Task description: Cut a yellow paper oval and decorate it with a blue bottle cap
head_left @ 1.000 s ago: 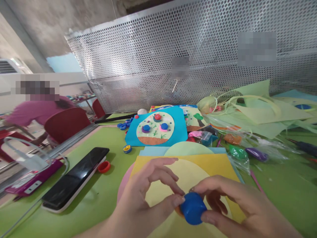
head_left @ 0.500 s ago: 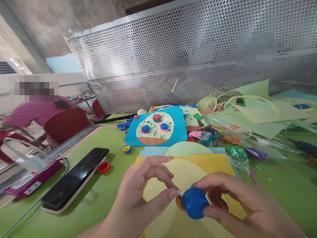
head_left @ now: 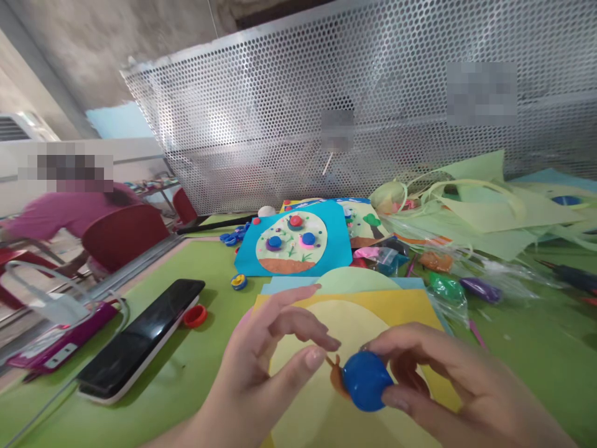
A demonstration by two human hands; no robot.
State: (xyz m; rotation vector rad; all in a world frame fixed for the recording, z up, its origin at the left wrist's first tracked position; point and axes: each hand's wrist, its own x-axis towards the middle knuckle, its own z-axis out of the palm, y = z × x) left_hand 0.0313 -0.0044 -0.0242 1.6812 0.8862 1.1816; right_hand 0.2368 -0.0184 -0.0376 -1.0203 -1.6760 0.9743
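My right hand (head_left: 448,386) pinches a blue bottle cap (head_left: 366,381) that has a small brown clay piece (head_left: 336,373) stuck on its left side. Just left of the cap, my left hand (head_left: 265,367) hovers with thumb and forefinger slightly apart, holding nothing, its other fingers raised. Both hands are over a yellow card with a pale yellow circle (head_left: 354,323) on it.
A blue card bearing a cap-and-clay picture (head_left: 293,246) lies further back. A black phone (head_left: 135,336) and a red cap (head_left: 194,315) lie on the green table at left. Bagged clay pieces (head_left: 448,287) and pale green paper scraps (head_left: 485,218) lie at right. A person in pink (head_left: 69,211) bends at far left.
My left thumb and forefinger have come off the cap and moved a little left, uncovering the brown clay piece. My right hand keeps holding the cap.
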